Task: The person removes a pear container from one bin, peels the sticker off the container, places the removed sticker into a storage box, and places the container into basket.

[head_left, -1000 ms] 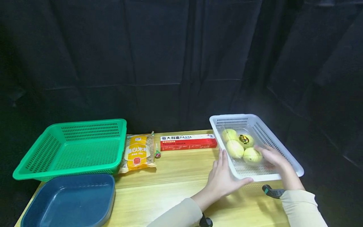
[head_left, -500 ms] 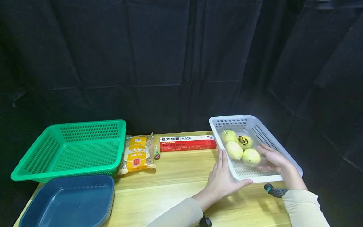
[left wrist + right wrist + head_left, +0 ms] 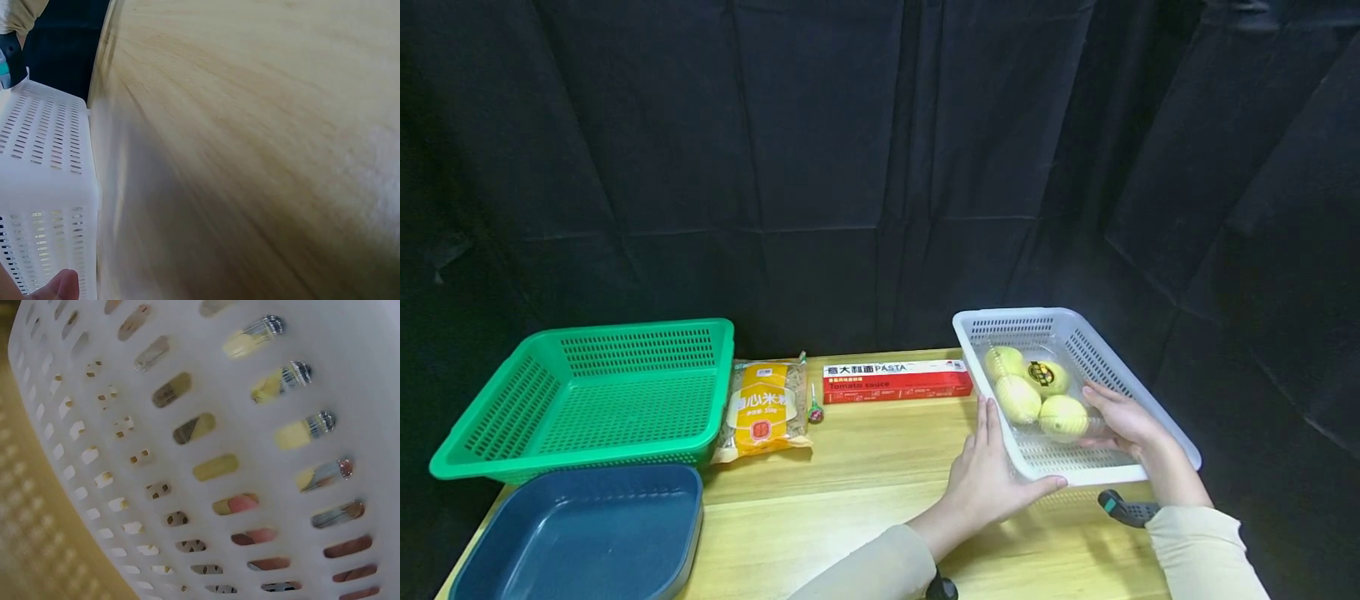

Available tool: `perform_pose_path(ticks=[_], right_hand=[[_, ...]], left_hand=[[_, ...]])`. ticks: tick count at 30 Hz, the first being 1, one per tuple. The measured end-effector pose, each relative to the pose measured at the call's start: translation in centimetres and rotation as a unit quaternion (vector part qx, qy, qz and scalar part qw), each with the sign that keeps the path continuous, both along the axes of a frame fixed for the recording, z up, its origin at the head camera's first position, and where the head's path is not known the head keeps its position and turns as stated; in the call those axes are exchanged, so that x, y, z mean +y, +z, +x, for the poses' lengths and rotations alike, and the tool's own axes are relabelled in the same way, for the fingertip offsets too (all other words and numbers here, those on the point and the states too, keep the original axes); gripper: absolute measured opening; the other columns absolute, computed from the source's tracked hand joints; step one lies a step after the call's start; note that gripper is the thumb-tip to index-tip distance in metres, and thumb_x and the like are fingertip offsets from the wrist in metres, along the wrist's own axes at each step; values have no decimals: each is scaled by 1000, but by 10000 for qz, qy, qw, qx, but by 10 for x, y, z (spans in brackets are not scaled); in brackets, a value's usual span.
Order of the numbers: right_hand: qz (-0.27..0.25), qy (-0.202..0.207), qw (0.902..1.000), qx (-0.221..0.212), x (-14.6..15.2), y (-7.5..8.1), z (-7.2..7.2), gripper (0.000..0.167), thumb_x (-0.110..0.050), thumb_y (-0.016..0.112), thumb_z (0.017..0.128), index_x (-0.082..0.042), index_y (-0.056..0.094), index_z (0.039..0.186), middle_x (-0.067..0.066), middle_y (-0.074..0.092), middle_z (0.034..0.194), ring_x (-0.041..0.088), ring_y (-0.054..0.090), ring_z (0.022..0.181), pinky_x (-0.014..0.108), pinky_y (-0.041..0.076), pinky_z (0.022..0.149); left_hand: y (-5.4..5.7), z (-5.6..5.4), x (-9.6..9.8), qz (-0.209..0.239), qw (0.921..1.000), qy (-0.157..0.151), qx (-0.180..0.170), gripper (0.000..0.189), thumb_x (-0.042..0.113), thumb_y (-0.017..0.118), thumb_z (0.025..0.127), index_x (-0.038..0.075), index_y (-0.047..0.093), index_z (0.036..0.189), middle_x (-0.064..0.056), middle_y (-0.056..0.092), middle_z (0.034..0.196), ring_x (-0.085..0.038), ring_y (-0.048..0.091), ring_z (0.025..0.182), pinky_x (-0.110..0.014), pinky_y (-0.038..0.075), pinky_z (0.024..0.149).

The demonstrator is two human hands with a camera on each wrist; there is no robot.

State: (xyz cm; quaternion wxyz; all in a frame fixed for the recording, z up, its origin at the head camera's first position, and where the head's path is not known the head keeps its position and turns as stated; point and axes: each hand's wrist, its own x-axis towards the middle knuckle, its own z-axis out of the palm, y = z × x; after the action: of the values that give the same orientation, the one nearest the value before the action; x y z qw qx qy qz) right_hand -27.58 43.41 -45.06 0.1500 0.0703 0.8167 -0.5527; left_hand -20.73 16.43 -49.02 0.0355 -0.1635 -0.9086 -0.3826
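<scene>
From where I stand, the right hand is the hard one to read: its fingertips reach the right-hand edge of the clear plastic box, but the plastic is so transparent there that I cannot tell whether they pinch it or merely touch. The right wrist camera scarcely helps, as the white basket blocks it, showing yellow and pinkish patches through its slots. The left hand is plainer: fingers straight along the outside of the basket's left wall, thumb stretched along the near wall, nothing clenched. Its own wrist view catches just the thumb and a slice of basket, the rest being mostly wooden tabletop.

The box lies inside the white basket, toward its left side. Four pale yellow-green fruits sit in it two by two, rounded and glossy under the lid, a round black-and-yellow sticker over the far right one. I cannot name the kind.

Both sleeves run out of sight at the bottom, and the dark blue tub at the left is cut off there too.
</scene>
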Motion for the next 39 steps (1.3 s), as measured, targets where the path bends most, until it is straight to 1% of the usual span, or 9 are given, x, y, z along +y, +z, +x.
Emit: perform_pose_path(ticks=[9,12,15,20,24,28,33,36,39], right_hand=[[-205,6,9995,-249,-6,0,1,87,-45,43,114,-8,-15,167,48,-2,164,65,43,139,49,63,91],[-439,43,9985,-310,-3,0,0,86,-36,46,114,-11,-17,167,46,-9,165,60,52,133,49,62,93],[-562,57,9980,-265,-2,-1,2,80,-28,44,115,-11,-15,167,45,-8,165,37,67,116,46,62,94],[-600,-165,9979,-152,-2,1,3,72,-25,41,115,-12,-5,169,44,-3,166,13,68,96,41,63,91],[-562,-322,9979,-86,-3,4,2,69,-26,38,116,-12,-2,170,41,-6,168,30,65,114,39,63,91],[-555,-426,9975,-79,-3,5,1,67,-29,37,116,-14,-1,170,38,-9,170,55,39,145,38,63,92],[-524,-456,9975,-94,-4,6,4,66,-30,35,116,-15,-1,170,37,-8,171,59,25,152,38,62,93],[-480,-455,9978,-60,-5,7,6,66,-31,35,116,-15,0,170,37,-7,171,59,29,151,39,62,93],[-368,-471,9982,17,-7,9,6,67,-34,35,116,-15,0,171,37,-5,171,49,53,135,39,62,93]], left_hand=[[-1,1,-3,39,10000,-18,-32,134,89,67,78,11,9,172,-1,8,179,-29,50,146,-43,57,103],[-1,1,-3,63,10000,-50,-7,134,88,66,79,11,8,172,-2,8,179,-30,51,146,-44,57,103],[-2,1,-3,72,9999,-73,5,134,88,66,79,11,8,172,-2,8,179,-30,51,145,-44,57,103],[-3,1,-1,52,10000,-45,2,134,89,66,78,12,9,172,-1,8,179,-29,53,144,-42,57,102],[-3,0,-1,77,10000,-30,-17,134,88,67,78,13,8,172,1,7,179,-28,53,144,-42,57,101],[-2,-1,-1,81,10000,-28,-47,134,88,67,78,13,8,172,1,6,179,-29,53,144,-43,58,101],[-2,0,-1,100,9999,-46,-59,134,88,67,78,13,9,172,0,7,179,-28,52,144,-42,57,102],[-2,1,-1,98,9999,-46,-54,134,88,67,78,13,9,172,0,7,179,-28,53,143,-41,57,102],[-2,0,-3,130,9999,-54,-27,134,88,68,78,13,10,172,0,8,179,-29,54,142,-42,58,100]])
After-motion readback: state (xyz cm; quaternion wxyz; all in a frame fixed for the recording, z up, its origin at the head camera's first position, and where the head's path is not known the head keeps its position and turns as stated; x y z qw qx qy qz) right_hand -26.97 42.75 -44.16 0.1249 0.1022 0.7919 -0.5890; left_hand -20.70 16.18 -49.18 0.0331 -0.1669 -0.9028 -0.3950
